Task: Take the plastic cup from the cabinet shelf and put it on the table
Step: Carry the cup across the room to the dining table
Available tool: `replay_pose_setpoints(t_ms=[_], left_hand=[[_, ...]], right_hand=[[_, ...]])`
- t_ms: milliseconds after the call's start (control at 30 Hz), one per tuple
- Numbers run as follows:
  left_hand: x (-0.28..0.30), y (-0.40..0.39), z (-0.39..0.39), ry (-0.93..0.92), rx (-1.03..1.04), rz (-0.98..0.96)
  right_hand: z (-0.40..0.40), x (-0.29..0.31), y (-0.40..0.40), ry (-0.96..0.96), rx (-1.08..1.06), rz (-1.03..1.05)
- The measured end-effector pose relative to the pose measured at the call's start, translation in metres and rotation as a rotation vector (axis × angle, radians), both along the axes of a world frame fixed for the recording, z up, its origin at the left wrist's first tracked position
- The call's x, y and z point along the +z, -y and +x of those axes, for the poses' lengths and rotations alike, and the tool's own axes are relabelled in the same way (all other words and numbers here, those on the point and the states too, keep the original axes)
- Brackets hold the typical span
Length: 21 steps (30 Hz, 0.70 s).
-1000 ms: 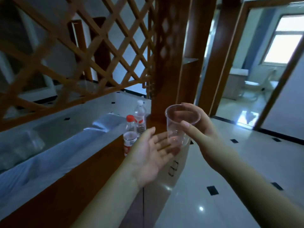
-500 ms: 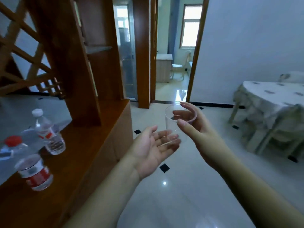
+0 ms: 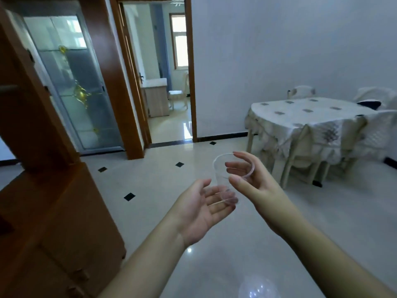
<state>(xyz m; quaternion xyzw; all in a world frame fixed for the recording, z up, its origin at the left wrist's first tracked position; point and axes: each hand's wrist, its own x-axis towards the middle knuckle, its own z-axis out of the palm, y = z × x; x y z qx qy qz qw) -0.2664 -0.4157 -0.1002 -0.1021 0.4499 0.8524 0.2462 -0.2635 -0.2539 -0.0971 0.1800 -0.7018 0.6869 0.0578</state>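
Clear, thin-walled plastic cup (image 3: 227, 179) held upright in mid-air above pale glossy floor tiles (image 3: 163, 186), pinched at the rim between thumb and fingers of right hand (image 3: 251, 183). Left hand (image 3: 202, 209) spread palm-up, fingertips under the cup's base. Cloth-covered oval dining table (image 3: 300, 115) well apart, beyond to the right. Brown wooden cabinet (image 3: 53, 211) at left.

Your right hand (image 3: 255, 186) held the plastic cup (image 3: 228, 179) above the floor (image 3: 150, 186), your left hand (image 3: 199, 209) cupped beneath it. The cabinet (image 3: 53, 222) stood at your left, the table (image 3: 309, 117) ahead to the right, chairs (image 3: 300, 151) around it.
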Motion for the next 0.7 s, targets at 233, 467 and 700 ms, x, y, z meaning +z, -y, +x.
replay_pose_setpoints(t_ms=[233,467,700], left_hand=[[-0.007,-0.047,-0.076,0.024,-0.127,-0.008],[-0.014,-0.072,-0.177,-0.012,-0.217,-0.021],[-0.013,-0.086,-0.281,-0.022,-0.315,-0.041]], right_hand=[[-0.057,-0.014,-0.045,0.022,-0.127,-0.029],[-0.138,-0.018,-0.068,0.004,-0.237,-0.036],[-0.225,-0.014,-0.071,0.013,-0.360,-0.007]])
